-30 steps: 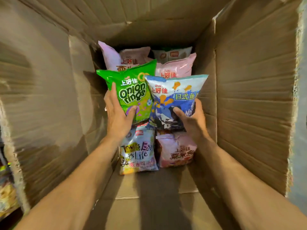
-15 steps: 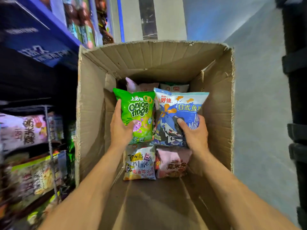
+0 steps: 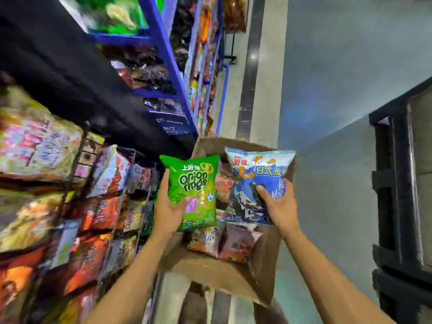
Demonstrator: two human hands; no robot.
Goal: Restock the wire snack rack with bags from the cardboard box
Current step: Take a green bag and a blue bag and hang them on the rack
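Two bags are held above the cardboard box (image 3: 217, 274): a green onion-rings bag (image 3: 195, 190) is gripped by the left hand (image 3: 169, 212), a blue bag (image 3: 254, 183) by the right hand (image 3: 278, 206). More bags (image 3: 224, 242) are seen lying in the box. The wire snack rack (image 3: 77, 206), blurred, is seen just beside the box's left edge.

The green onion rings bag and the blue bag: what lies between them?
Head view: no hand or product fills the gap between green onion rings bag and blue bag; through it show bags lower in the cardboard box.
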